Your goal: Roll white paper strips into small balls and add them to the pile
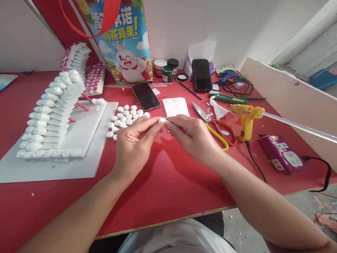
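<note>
Both hands meet over the middle of the red table. My left hand [137, 140] and my right hand [191, 137] pinch a small white piece [162, 120] between thumbs and fingertips. Just left of my left hand lies a cluster of small white rosettes [123, 118]. A stack of white paper squares [176, 106] rests behind my fingers. On the left, a stepped white structure [59, 116] edged with white rosettes stands on white boards [89, 140].
Scissors [228, 131] lie right of my right hand, near a yellow glue gun [246, 121] with a long glue stick. Farther right is a purple power box [283, 154]. Behind are a phone [146, 96], paint jars [167, 73], a second phone [202, 75] and a colourful bag [126, 45].
</note>
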The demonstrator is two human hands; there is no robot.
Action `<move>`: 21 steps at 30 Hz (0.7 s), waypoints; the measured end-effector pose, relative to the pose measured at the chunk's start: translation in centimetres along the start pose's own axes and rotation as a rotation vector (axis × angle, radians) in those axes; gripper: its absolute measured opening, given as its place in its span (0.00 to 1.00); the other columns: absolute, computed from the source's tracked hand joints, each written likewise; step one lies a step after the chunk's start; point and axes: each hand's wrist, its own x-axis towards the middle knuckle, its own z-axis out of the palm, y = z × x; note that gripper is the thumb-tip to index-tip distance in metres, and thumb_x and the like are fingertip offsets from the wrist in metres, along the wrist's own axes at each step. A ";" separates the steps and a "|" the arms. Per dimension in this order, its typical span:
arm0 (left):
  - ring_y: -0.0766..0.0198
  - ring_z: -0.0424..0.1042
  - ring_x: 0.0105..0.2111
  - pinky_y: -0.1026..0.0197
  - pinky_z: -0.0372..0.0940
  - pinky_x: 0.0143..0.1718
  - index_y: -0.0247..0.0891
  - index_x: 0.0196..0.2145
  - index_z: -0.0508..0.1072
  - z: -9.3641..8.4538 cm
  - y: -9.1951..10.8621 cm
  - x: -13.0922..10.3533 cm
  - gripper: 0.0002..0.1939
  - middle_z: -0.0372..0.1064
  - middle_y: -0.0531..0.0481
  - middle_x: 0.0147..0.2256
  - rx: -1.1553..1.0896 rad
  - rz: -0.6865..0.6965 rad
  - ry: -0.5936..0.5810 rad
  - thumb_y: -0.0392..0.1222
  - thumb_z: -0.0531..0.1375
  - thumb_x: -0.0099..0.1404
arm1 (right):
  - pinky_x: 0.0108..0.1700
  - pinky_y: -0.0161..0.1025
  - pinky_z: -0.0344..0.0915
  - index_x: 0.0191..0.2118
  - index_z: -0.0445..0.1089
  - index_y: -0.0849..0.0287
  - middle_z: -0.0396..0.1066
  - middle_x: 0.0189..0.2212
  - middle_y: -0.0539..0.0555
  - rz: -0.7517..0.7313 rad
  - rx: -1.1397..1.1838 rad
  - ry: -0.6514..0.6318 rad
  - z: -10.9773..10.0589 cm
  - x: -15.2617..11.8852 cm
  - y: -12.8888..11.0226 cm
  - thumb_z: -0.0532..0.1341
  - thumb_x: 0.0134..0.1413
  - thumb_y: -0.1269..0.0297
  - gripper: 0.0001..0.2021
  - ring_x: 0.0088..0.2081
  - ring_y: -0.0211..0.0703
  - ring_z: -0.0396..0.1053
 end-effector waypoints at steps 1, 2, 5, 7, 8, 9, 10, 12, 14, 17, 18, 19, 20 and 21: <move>0.65 0.72 0.32 0.62 0.70 0.36 0.41 0.41 0.83 0.1 0.1 -0.1 0.07 0.76 0.53 0.33 -0.001 -0.004 0.006 0.42 0.64 0.70 | 0.33 0.35 0.56 0.29 0.70 0.60 0.62 0.24 0.48 -0.008 -0.068 0.047 0.2 -0.1 0.0 0.58 0.69 0.61 0.16 0.28 0.35 0.58; 0.65 0.73 0.32 0.62 0.70 0.37 0.41 0.42 0.83 0.2 0.2 -0.1 0.07 0.76 0.53 0.33 -0.002 0.002 0.010 0.42 0.64 0.70 | 0.32 0.36 0.54 0.25 0.67 0.60 0.59 0.22 0.47 -0.006 -0.117 0.087 0.3 -0.2 0.0 0.58 0.68 0.62 0.17 0.26 0.34 0.56; 0.65 0.73 0.33 0.63 0.70 0.37 0.41 0.42 0.83 0.5 0.5 -0.1 0.07 0.76 0.53 0.34 0.033 0.076 0.031 0.38 0.63 0.70 | 0.30 0.36 0.51 0.22 0.60 0.59 0.54 0.21 0.46 -0.034 -0.154 0.154 0.7 -0.4 -0.3 0.59 0.66 0.65 0.19 0.25 0.33 0.52; 0.65 0.74 0.34 0.63 0.69 0.37 0.41 0.43 0.83 0.5 0.6 0.0 0.08 0.76 0.52 0.34 0.099 0.173 0.052 0.36 0.63 0.70 | 0.30 0.35 0.52 0.23 0.59 0.58 0.56 0.22 0.46 -0.096 -0.130 0.155 0.9 -0.5 -0.5 0.58 0.66 0.69 0.17 0.25 0.33 0.53; 0.65 0.74 0.34 0.63 0.69 0.37 0.41 0.43 0.83 0.5 0.5 0.1 0.08 0.76 0.52 0.34 0.140 0.233 0.070 0.35 0.63 0.70 | 0.31 0.35 0.53 0.24 0.60 0.58 0.56 0.22 0.46 -0.124 -0.117 0.153 1.0 -0.5 -0.6 0.57 0.66 0.70 0.16 0.26 0.33 0.54; 0.66 0.74 0.34 0.63 0.69 0.38 0.41 0.44 0.82 0.6 0.5 0.1 0.09 0.76 0.52 0.35 0.183 0.299 0.090 0.34 0.63 0.70 | 0.31 0.35 0.54 0.25 0.61 0.58 0.57 0.22 0.47 -0.145 -0.104 0.154 1.0 -0.5 -0.7 0.57 0.66 0.70 0.16 0.26 0.34 0.55; 0.66 0.74 0.34 0.63 0.69 0.38 0.42 0.45 0.82 0.6 0.4 0.2 0.10 0.76 0.52 0.35 0.223 0.367 0.108 0.33 0.63 0.70 | 0.31 0.35 0.54 0.26 0.62 0.59 0.57 0.23 0.47 -0.157 -0.095 0.156 1.0 -0.6 -0.8 0.57 0.67 0.69 0.15 0.26 0.34 0.56; 0.67 0.74 0.34 0.64 0.68 0.38 0.42 0.47 0.82 0.6 0.2 0.2 0.13 0.76 0.52 0.35 0.292 0.493 0.141 0.30 0.63 0.69 | 0.31 0.35 0.55 0.27 0.64 0.59 0.58 0.23 0.47 -0.161 -0.091 0.165 1.1 -0.6 -0.8 0.57 0.69 0.68 0.15 0.27 0.35 0.57; 0.68 0.74 0.33 0.64 0.68 0.38 0.43 0.50 0.81 0.5 0.2 0.1 0.16 0.75 0.52 0.35 0.335 0.580 0.153 0.28 0.62 0.69 | 0.32 0.36 0.55 0.28 0.65 0.59 0.58 0.24 0.48 -0.158 -0.095 0.173 1.0 -0.7 -0.9 0.57 0.70 0.67 0.15 0.27 0.36 0.57; 0.67 0.74 0.35 0.63 0.69 0.39 0.44 0.51 0.80 0.3 0.5 0.2 0.17 0.76 0.52 0.36 0.301 0.564 0.108 0.29 0.62 0.69 | 0.33 0.36 0.57 0.30 0.67 0.60 0.60 0.25 0.49 -0.174 -0.091 0.175 0.7 -0.8 -0.8 0.57 0.69 0.69 0.12 0.28 0.36 0.59; 0.66 0.74 0.35 0.62 0.69 0.39 0.44 0.49 0.81 0.2 0.6 0.2 0.15 0.76 0.51 0.36 0.255 0.504 0.075 0.31 0.63 0.69 | 0.33 0.36 0.57 0.31 0.68 0.60 0.61 0.25 0.49 -0.188 -0.090 0.171 0.5 -0.8 -0.7 0.57 0.69 0.70 0.11 0.28 0.36 0.60; 0.66 0.74 0.35 0.62 0.70 0.39 0.44 0.48 0.82 0.0 0.7 0.3 0.13 0.76 0.51 0.36 0.193 0.424 0.037 0.33 0.63 0.70 | 0.34 0.36 0.58 0.32 0.69 0.60 0.61 0.26 0.49 -0.205 -0.095 0.163 0.4 -0.8 -0.6 0.57 0.69 0.70 0.11 0.28 0.36 0.60; 0.66 0.74 0.34 0.62 0.70 0.38 0.44 0.46 0.82 -0.2 0.7 0.5 0.10 0.76 0.51 0.35 0.121 0.331 -0.008 0.35 0.63 0.70 | 0.34 0.35 0.59 0.33 0.69 0.60 0.61 0.26 0.49 -0.224 -0.106 0.153 0.3 -0.7 -0.5 0.57 0.69 0.70 0.10 0.28 0.36 0.60; 0.66 0.73 0.33 0.62 0.71 0.37 0.44 0.45 0.83 -0.4 0.7 0.6 0.09 0.76 0.51 0.34 0.046 0.244 -0.059 0.36 0.63 0.70 | 0.34 0.35 0.59 0.33 0.69 0.60 0.62 0.26 0.49 -0.245 -0.122 0.142 0.2 -0.7 -0.3 0.56 0.69 0.70 0.10 0.29 0.36 0.61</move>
